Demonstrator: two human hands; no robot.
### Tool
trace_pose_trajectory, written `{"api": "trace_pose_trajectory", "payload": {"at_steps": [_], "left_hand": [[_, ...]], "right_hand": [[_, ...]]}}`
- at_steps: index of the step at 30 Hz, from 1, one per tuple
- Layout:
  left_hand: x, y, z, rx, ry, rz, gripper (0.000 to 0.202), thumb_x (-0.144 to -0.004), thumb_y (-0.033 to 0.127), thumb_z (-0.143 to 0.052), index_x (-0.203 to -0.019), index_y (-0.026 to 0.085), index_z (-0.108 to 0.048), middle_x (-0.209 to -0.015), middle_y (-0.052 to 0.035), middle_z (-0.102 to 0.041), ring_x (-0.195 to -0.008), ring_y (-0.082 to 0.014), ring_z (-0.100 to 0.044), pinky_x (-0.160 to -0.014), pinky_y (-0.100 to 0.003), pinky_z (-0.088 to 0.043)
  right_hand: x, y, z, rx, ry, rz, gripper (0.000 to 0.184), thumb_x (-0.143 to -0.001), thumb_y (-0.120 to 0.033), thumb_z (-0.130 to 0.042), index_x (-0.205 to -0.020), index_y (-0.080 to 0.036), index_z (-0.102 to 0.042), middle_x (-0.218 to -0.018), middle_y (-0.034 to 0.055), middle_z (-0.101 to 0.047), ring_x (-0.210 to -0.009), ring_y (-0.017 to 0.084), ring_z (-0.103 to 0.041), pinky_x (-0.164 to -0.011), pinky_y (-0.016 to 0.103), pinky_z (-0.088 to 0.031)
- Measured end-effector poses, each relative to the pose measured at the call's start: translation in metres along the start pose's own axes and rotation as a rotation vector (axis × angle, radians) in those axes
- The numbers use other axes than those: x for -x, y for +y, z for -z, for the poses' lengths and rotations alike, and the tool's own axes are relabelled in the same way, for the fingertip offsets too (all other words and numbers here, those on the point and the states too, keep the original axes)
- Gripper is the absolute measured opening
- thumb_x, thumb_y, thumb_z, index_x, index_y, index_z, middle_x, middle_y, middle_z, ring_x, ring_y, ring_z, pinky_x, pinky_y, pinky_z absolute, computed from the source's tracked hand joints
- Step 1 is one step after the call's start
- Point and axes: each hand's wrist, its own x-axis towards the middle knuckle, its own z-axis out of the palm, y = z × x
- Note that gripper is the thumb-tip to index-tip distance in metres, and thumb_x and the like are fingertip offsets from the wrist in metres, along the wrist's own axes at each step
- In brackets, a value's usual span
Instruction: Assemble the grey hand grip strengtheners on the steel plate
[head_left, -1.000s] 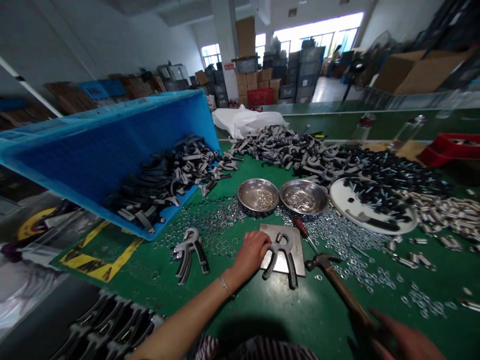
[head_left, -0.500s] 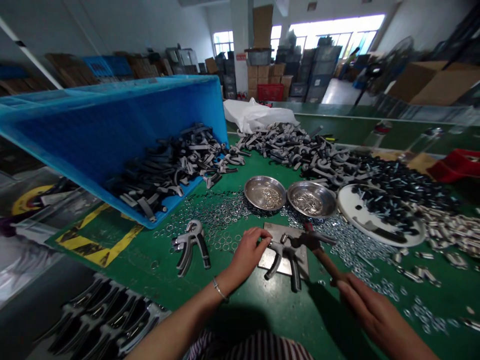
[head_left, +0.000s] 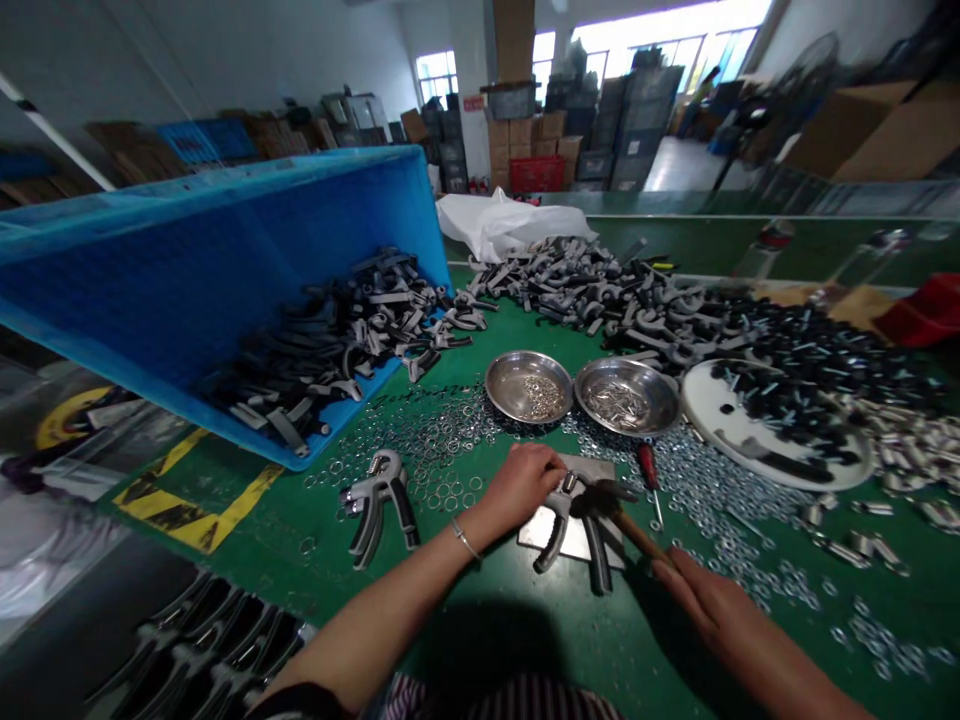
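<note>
My right hand [head_left: 709, 595] is wrapped round the wooden handle of a hammer [head_left: 634, 530]. The hammer's dark head is over the upper part of a grey and black hand grip strengthener [head_left: 556, 540], partly covering it; whether they touch I cannot tell. This strengthener lies on a flat metal plate [head_left: 534, 533], legs pointing towards me. At its upper left, the closed fingers of my left hand [head_left: 527, 478] hold it near the spring; the fingertips are partly hidden. A second hand grip strengthener [head_left: 381, 505] lies left of my left forearm.
Two steel bowls [head_left: 511, 400] of small metal parts stand behind the plate. A red-handled screwdriver [head_left: 648, 470] lies to the right, among scattered nuts. A blue crate [head_left: 360, 210] of grip handles is tipped at left. A white lid [head_left: 701, 400] carries black knobbed screws; loose handles [head_left: 570, 285] heap behind.
The hammer head has come lower and a little left over the strengthener, uncovering the screwdriver. My left hand has shifted slightly right, closer in on the strengthener. The view has tilted slightly.
</note>
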Motion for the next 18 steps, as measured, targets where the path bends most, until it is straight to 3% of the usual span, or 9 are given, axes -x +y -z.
{"api": "trace_pose_trajectory", "payload": {"at_steps": [2, 5, 10, 18], "left_hand": [[-0.013, 0.002, -0.005, -0.08, -0.061, -0.014, 0.017, -0.093, 0.023, -0.058, -0.083, 0.017, -0.07, -0.09, -0.0046, -0.072, -0.092, -0.0215, -0.063, -0.089, -0.036, -0.039], [-0.025, 0.005, -0.009, -0.164, -0.1, -0.032, 0.019, -0.094, 0.024, -0.057, -0.084, 0.017, -0.071, -0.091, -0.0061, -0.073, -0.094, -0.023, -0.063, -0.088, -0.036, -0.039], [-0.03, 0.005, -0.013, -0.234, -0.13, -0.064, 0.02, -0.094, 0.023, -0.056, -0.083, 0.016, -0.071, -0.089, -0.0064, -0.072, -0.092, -0.0231, -0.063, -0.086, -0.035, -0.038], [-0.029, 0.006, -0.02, -0.382, -0.131, -0.086, 0.019, -0.095, 0.027, -0.056, -0.086, 0.017, -0.068, -0.089, -0.0071, -0.069, -0.092, -0.0244, -0.06, -0.085, -0.037, -0.038]], "right_hand": [[0.0, 0.003, 0.0, -0.115, 0.012, -0.007, 0.044, -0.094, -0.062, -0.04, -0.088, -0.025, -0.064, -0.085, 0.0053, -0.072, -0.083, 0.026, -0.069, -0.075, 0.033, -0.054], [0.002, 0.007, -0.003, -0.276, 0.159, -0.07, 0.047, -0.09, -0.066, -0.043, -0.083, -0.025, -0.063, -0.078, 0.0041, -0.069, -0.076, 0.024, -0.067, -0.069, 0.03, -0.055], [0.005, 0.02, -0.021, -0.564, 0.288, -0.158, 0.045, -0.089, -0.067, -0.048, -0.092, -0.024, -0.063, -0.088, 0.0063, -0.069, -0.084, 0.024, -0.068, -0.074, 0.03, -0.058], [0.007, 0.018, -0.03, -0.572, 0.283, -0.131, 0.047, -0.091, -0.068, -0.043, -0.094, -0.025, -0.061, -0.079, 0.0043, -0.066, -0.07, 0.02, -0.066, -0.057, 0.026, -0.056]]}}
